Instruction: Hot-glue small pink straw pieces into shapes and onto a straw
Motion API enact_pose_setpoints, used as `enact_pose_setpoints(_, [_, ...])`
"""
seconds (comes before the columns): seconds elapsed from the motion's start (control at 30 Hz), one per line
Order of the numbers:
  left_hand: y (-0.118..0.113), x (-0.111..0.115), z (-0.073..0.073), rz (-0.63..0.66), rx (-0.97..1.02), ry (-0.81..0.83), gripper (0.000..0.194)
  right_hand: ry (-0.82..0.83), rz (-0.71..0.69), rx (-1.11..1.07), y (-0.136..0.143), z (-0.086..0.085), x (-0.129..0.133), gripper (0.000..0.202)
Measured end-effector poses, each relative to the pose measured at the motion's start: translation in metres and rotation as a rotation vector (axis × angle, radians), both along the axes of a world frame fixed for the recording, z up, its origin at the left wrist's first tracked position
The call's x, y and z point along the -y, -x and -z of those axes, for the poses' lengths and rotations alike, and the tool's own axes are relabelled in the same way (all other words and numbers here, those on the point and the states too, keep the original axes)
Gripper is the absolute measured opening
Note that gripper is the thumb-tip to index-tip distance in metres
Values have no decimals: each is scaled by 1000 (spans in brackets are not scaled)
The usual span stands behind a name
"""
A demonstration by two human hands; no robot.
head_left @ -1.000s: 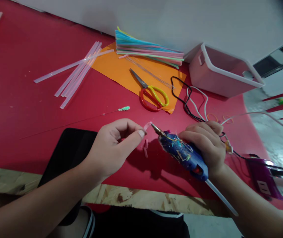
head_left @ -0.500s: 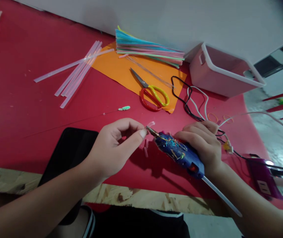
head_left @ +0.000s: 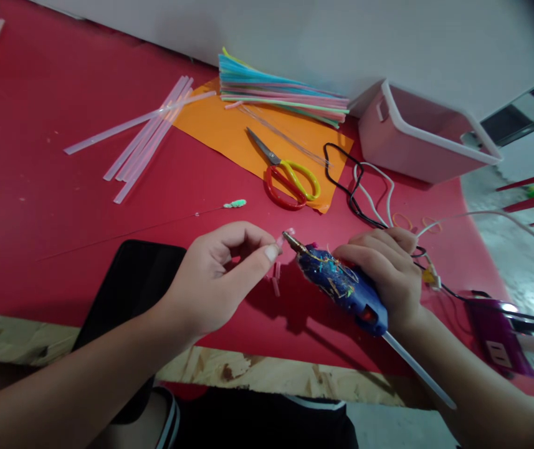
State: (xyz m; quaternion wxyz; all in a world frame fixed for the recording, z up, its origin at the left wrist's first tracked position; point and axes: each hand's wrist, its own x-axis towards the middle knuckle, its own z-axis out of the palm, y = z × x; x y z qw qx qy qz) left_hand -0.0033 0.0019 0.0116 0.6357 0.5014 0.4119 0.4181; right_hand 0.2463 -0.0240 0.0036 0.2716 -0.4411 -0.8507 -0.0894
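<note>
Our left hand [head_left: 220,274] is pinching a short pink straw piece [head_left: 281,238] against the brass nozzle of the glue-smeared blue glue gun [head_left: 341,288] that our right hand [head_left: 388,274] is gripping near the red table's [head_left: 37,212] front edge.

Matt red table covering [head_left: 37,212] over rough chipboard edge [head_left: 248,374]. Blue plastic glue gun [head_left: 346,290], smeared with dried glue, has a metal nozzle. Translucent glue sticks [head_left: 145,140]; matt orange paper [head_left: 220,134]; glossy plastic-handled scissors [head_left: 288,178].

The left hand [head_left: 215,280] and right hand [head_left: 388,274] meet near the desk's [head_left: 37,218] front edge. The scissors [head_left: 285,174] lie at 12 o'clock from them, on a paper sheet [head_left: 220,131]. The straws [head_left: 280,90] lie behind. The box [head_left: 420,137] sits at 2 o'clock, the sticks [head_left: 145,137] at 10 o'clock.
</note>
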Motion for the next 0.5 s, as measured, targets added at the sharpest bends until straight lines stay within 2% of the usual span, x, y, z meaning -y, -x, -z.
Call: enact_pose_setpoints(0.5, [1, 0, 0, -33, -28, 29, 13, -15, 23, 8, 2, -1, 0, 9])
